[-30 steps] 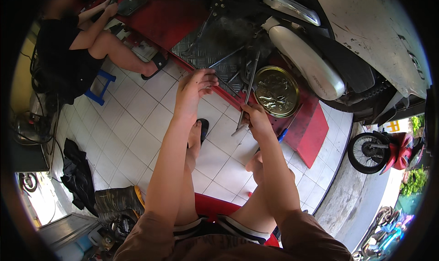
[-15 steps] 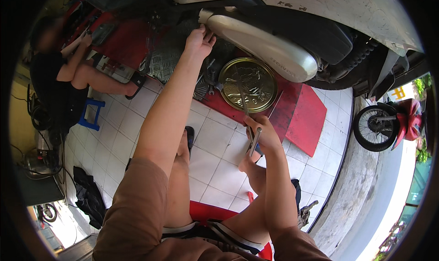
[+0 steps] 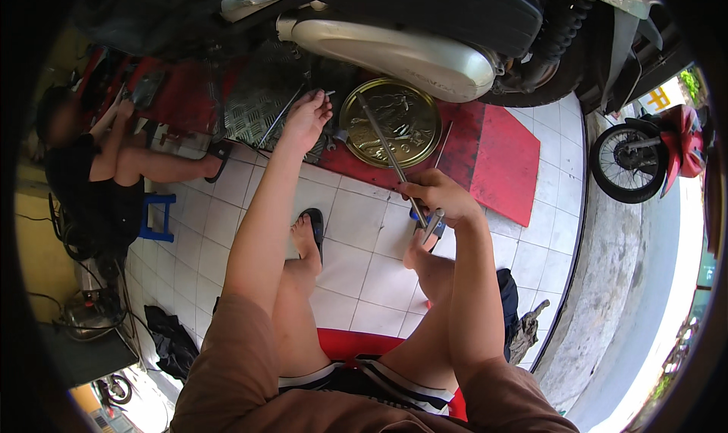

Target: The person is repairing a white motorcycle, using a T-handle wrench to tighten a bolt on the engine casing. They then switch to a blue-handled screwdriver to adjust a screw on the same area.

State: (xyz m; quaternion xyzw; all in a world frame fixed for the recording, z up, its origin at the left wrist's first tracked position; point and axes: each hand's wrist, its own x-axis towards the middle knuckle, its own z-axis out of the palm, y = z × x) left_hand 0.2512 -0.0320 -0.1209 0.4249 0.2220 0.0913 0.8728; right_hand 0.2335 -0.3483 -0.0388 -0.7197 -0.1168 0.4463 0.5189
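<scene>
My left hand is closed in a pinch on a small shiny bolt, apart from the silver side cover of the motorcycle. My right hand grips a metal T-handle wrench near its crossbar. Its long shaft slants up and left, and the far end hangs over a round gold tray. What lies in the tray is hard to make out. Wrenches lie beside the tray, close to my left hand.
The motorcycle stands on a red lift platform with a metal tread plate. At the left another person sits near a blue stool. A red motorbike is at the right. White tiles cover the floor.
My left hand has come away from the front end of the side cover, back toward me, and the bolt now shows in its fingers. My right hand keeps hold of the wrench. The view has shifted.
</scene>
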